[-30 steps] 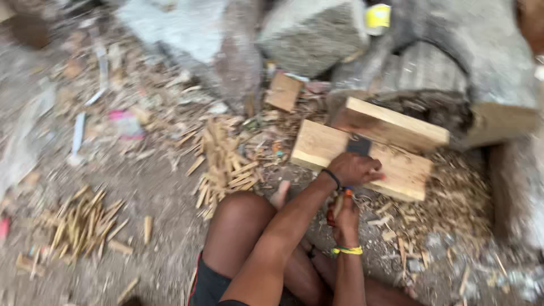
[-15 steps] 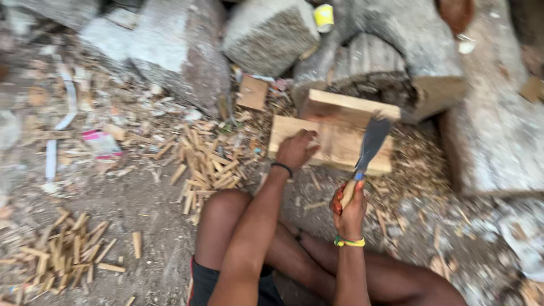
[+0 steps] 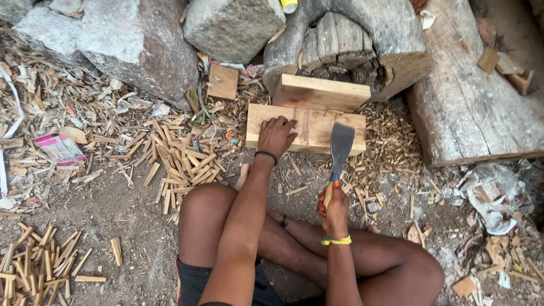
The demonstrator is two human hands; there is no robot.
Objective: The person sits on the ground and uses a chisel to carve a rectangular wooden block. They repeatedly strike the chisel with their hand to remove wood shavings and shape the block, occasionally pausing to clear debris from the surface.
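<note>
A: Since half a second back, blade lowered. The broad flat steel chopping blade with a wooden handle (image 3: 340, 153) now lies with its tip over the near edge of the pale rectangular wooden block (image 3: 306, 127); before, it was raised to the right of it.

B: Head view, hands?

A: Right hand (image 3: 334, 209) has its grip clamped around the handle. Left hand (image 3: 276, 135) is flat on the block, fingers spread, closed on nothing. A second pale plank (image 3: 321, 92) sits behind, against a hollow grey log (image 3: 362, 45).

B: Doing it well?

A: My judgement: keep the left palm pressing the block steady and its fingers well left of the blade's line.

B: Block relative to the grip?

A: Ahead of the right hand, beyond the blade; directly under the left. Heap of split pale sticks (image 3: 181, 161) lies left on the dirt ground (image 3: 113, 209).
</note>
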